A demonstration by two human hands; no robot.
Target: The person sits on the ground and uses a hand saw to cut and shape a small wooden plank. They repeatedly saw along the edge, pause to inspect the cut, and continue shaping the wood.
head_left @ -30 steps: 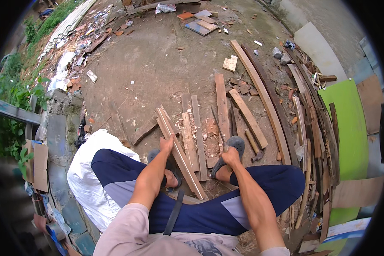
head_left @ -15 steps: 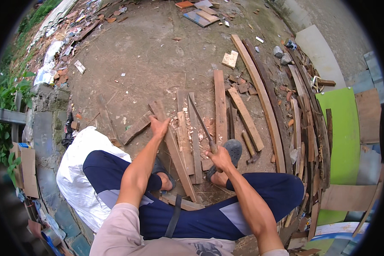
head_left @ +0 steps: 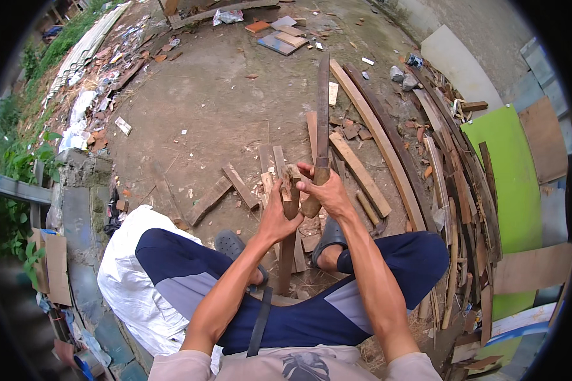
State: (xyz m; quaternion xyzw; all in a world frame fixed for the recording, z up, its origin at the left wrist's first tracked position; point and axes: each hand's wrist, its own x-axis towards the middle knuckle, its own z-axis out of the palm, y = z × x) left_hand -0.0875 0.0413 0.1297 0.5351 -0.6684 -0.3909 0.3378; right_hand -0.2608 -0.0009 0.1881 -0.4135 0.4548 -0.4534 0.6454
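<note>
My left hand (head_left: 275,217) is closed round a brown wooden plank (head_left: 286,257), whose rough end rises just past my fingers. Beside it, my right hand (head_left: 332,193) grips the wooden handle of a machete (head_left: 323,111). The long dark blade points away from me, over the ground. My right fingertips are close to the plank's upper end; whether they touch it I cannot tell. Both hands are between my knees, above several boards on the ground. Short wood pieces (head_left: 240,185) lie just left of my hands.
A hammer (head_left: 368,208) lies by my right foot, beside a short beam (head_left: 361,173). Long timbers (head_left: 378,136) and a pile of sticks line the right side, near a green panel (head_left: 508,209). A white sack (head_left: 133,273) is at my left knee; a low block wall (head_left: 76,209) stands beyond.
My left hand has lifted the plank and moved right. The machete has swung up to point straight away from me, and both hands are now close together. The view has tilted farther out.
</note>
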